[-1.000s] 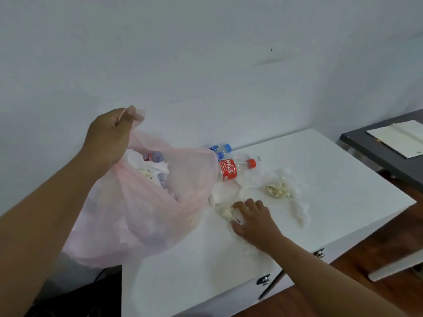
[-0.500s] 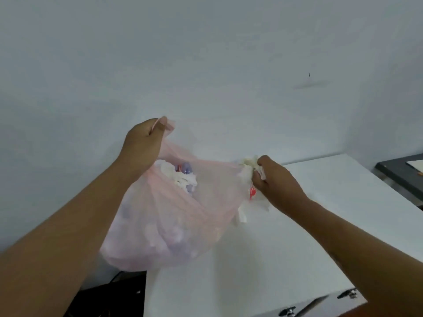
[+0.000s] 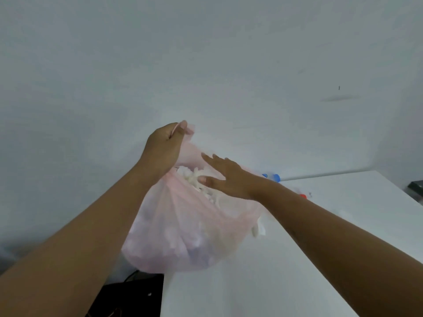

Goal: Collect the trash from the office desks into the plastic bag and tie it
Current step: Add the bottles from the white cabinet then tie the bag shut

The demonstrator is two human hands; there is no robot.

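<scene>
A thin pink plastic bag [image 3: 183, 234], bulging with trash, hangs at the left edge of the white desk [image 3: 297, 259]. My left hand [image 3: 163, 147] grips the bag's handle and holds the mouth up. My right hand [image 3: 225, 177] is over the open mouth, fingers spread, holding nothing. Crumpled white tissue [image 3: 194, 179] lies at the top of the bag just under those fingers. Behind my right arm, on the desk, two blue bottle caps [image 3: 272, 177] and a red cap [image 3: 303, 196] show; the bottles themselves are mostly hidden. A scrap of white tissue [image 3: 258, 229] sticks out by the bag's right side.
A plain pale wall fills the upper view. A dark desk corner [image 3: 416, 186] shows at the far right. Below the bag, left of the white desk, sits something black with a cable [image 3: 135, 291].
My right hand picked tissue off the desk, carried it up to the bag's mouth, and has opened over it; the tissue now lies inside. The left hand kept holding the bag up.
</scene>
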